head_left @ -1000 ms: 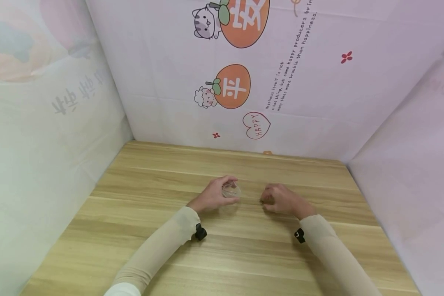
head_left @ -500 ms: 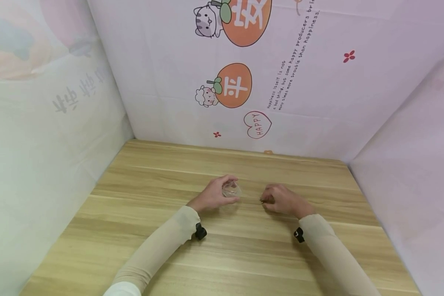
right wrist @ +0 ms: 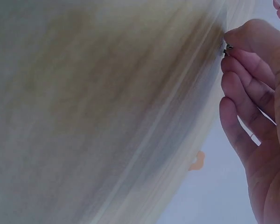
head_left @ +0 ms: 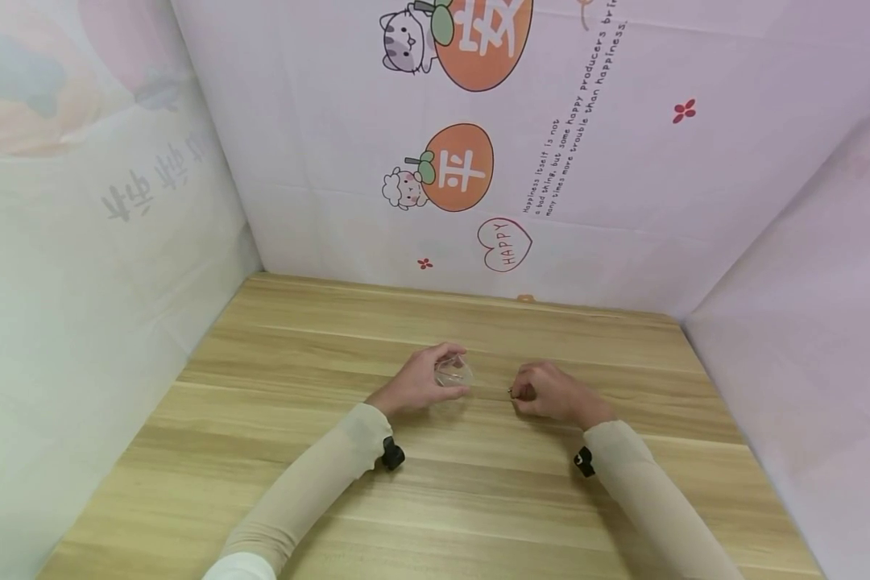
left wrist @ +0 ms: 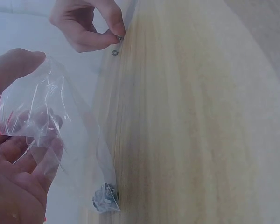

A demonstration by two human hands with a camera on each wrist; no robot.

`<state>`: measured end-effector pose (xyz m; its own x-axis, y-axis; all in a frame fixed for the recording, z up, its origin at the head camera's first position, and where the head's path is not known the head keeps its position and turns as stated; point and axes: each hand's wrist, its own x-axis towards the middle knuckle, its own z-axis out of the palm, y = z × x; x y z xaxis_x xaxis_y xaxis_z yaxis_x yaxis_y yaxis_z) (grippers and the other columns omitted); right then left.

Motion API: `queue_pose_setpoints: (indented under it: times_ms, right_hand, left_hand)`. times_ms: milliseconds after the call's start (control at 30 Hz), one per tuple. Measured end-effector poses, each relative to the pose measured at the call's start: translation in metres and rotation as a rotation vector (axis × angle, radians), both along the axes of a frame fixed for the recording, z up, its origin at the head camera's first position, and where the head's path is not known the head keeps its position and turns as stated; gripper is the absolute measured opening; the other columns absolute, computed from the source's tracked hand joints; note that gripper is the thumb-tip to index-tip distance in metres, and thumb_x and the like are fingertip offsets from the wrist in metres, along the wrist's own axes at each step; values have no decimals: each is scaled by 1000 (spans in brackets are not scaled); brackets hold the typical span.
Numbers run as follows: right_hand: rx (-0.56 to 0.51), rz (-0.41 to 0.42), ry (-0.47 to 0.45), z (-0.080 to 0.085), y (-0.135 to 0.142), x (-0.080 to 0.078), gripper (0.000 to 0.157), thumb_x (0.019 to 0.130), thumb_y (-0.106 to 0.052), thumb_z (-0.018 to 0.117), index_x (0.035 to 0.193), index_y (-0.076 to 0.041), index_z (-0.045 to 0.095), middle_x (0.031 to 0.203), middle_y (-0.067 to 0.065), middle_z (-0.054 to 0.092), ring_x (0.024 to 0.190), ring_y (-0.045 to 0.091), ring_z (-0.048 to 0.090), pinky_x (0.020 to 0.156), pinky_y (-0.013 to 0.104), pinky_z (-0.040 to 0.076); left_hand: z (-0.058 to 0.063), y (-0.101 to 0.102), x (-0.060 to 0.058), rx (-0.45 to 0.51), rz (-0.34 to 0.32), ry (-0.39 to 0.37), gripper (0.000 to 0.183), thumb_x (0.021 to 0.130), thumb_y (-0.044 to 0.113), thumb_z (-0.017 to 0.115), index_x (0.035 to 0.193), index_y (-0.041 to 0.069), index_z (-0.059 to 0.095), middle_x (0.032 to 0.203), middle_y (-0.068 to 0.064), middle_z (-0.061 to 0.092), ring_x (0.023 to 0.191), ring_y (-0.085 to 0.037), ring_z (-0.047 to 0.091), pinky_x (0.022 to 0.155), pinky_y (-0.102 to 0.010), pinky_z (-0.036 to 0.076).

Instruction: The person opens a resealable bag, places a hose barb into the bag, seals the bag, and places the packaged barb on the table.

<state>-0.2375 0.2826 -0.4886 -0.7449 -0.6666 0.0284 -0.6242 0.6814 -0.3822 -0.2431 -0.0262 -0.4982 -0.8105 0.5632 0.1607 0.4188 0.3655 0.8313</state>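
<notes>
From where I am standing, the left hand is holding a clear plastic bag above the worktop. Its thumb and fingers are curving around the bag and are standing apart, with the thin film stretching between them. In the lower end of this bag, some small metal pieces are lying together; their exact shape I am not able to tell.

The right hand is staying to the right of the bag, near but not touching it. Its thumb and index finger are pinching a tiny metal part, while the other fingers are bending beside them. A small ring-like metal piece is showing just beside these fingertips; whether it is touching the worktop, I cannot tell.

Both arms are wearing beige sleeves. Behind the worktop, a white printed cloth is hanging, showing orange fruits and a red heart.
</notes>
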Motion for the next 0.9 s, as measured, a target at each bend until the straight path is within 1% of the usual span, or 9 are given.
queue_pose_setpoints:
  times_ms: [133, 233, 433, 600, 767, 900]
  right_hand:
    - [-4, -10, -7, 2, -2, 0, 9, 87, -8, 79, 88, -16, 77, 89, -9, 68, 79, 1, 59, 70, 20, 56]
    - [-1, -15, -9, 3, -3, 0, 8, 87, -9, 79, 87, -16, 75, 89, -10, 67, 79, 1, 59, 70, 19, 56]
    - [-2, -2, 27, 9, -6, 0, 12, 84, -8, 78, 85, -19, 73, 87, -11, 65, 78, 2, 58, 69, 20, 55]
    - [6, 3, 61, 18, -9, 0, 12, 84, -10, 78, 83, -20, 72, 85, -12, 64, 77, 2, 57, 68, 20, 54]
    - [24, 1, 82, 32, -14, -2, 8, 82, -11, 77, 82, -18, 73, 85, -10, 66, 77, 4, 58, 69, 21, 53]
    - [43, 13, 98, 43, -18, -5, 10, 82, -10, 78, 81, -17, 71, 83, -8, 65, 76, 7, 59, 68, 21, 53]
  left_hand:
    - [-1, 0, 0, -1, 0, 0, 71, 92, 25, 84, 152, 6, 51, 135, -4, 68, 135, -25, 62, 117, -43, 50]
    - [0, 0, 0, 0, -2, -3, 71, 92, 24, 85, 152, 6, 51, 136, -4, 68, 135, -25, 61, 117, -43, 49]
    - [0, 1, 0, 0, -1, -1, 71, 92, 25, 84, 152, 6, 51, 136, -4, 68, 136, -26, 61, 117, -44, 49]
    - [0, 1, 1, -3, -1, -2, 71, 92, 26, 85, 152, 6, 51, 136, -4, 68, 136, -25, 61, 118, -44, 49]
    - [1, 0, 1, -2, -1, -3, 71, 92, 25, 85, 152, 6, 52, 136, -4, 68, 136, -24, 61, 118, -43, 49]
    - [1, 1, 1, 3, 2, -3, 71, 91, 25, 85, 152, 7, 52, 136, -4, 68, 135, -24, 62, 117, -42, 49]
